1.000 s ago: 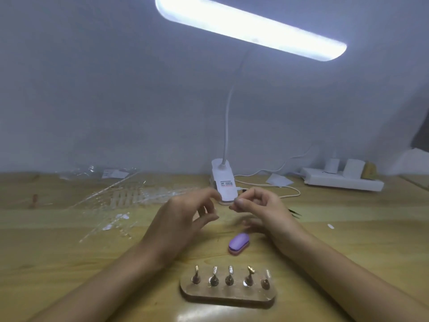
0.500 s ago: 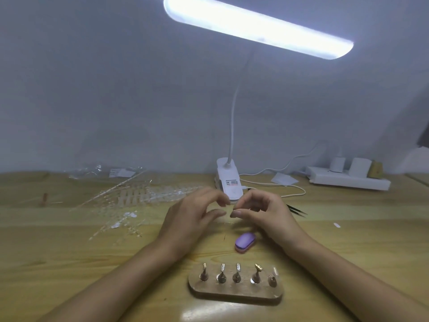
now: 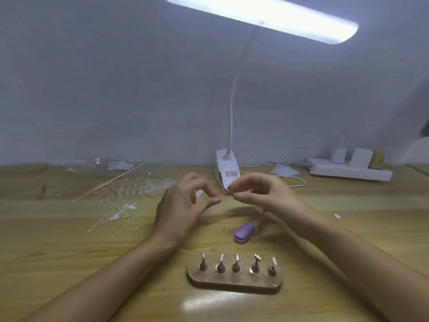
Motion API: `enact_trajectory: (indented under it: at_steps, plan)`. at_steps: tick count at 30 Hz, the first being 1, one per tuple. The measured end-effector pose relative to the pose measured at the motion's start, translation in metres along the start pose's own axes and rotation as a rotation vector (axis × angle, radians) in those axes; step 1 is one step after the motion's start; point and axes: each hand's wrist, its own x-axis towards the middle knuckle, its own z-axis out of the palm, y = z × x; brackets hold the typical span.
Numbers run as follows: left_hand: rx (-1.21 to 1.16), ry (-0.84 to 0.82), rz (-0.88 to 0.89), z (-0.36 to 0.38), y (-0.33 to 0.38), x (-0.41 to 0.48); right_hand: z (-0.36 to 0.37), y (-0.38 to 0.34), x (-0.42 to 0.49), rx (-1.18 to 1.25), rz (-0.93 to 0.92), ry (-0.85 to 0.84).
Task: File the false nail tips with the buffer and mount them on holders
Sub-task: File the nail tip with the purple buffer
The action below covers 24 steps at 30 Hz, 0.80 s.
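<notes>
My left hand point(image 3: 183, 205) and my right hand point(image 3: 264, 196) hover above the wooden table, fingertips a short gap apart. The right thumb and forefinger pinch something tiny and clear, apparently a false nail tip, too small to make out. The left thumb and forefinger curl toward each other; whether anything sits between them I cannot tell. The purple buffer point(image 3: 245, 231) lies on the table below my right hand. Nearer to me stands the wooden holder base point(image 3: 234, 281) with several metal holders point(image 3: 235, 263); the rightmost one point(image 3: 272, 266) carries a clear tip.
Clear strips of nail tips and plastic wrapping point(image 3: 130, 191) spread over the table's left. The white lamp clip point(image 3: 227, 175) stands just behind my fingertips, with its cable point(image 3: 299, 180). A white power strip point(image 3: 348, 171) sits at back right. A loose tip point(image 3: 336, 215) lies at right.
My fingertips, close together a second ago, have drawn slightly apart. The view has shifted a little; the buffer and holder base have not moved on the table.
</notes>
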Motion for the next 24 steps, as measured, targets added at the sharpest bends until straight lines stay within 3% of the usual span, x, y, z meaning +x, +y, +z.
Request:
enact_trajectory:
  at_steps: [3, 6, 8, 18, 24]
  plan:
    - [-0.116, -0.056, -0.085, 0.001, -0.002, -0.001, -0.02, 0.002, 0.001, -0.292, -0.143, -0.122]
    - [-0.203, -0.106, -0.113, 0.002, 0.001, -0.002, -0.026, 0.012, -0.002, -0.376, -0.12, -0.333]
    - [-0.233, -0.141, -0.117, 0.001, 0.003, -0.001, -0.023, 0.016, -0.003, -0.37, -0.117, -0.37]
    - [-0.332, -0.19, -0.141, -0.001, 0.01, -0.007, 0.006, 0.013, -0.004, -0.338, -0.232, -0.105]
    - [-0.301, -0.137, -0.152, -0.002, 0.007, -0.008, 0.015, 0.013, -0.009, 0.072, -0.026, -0.083]
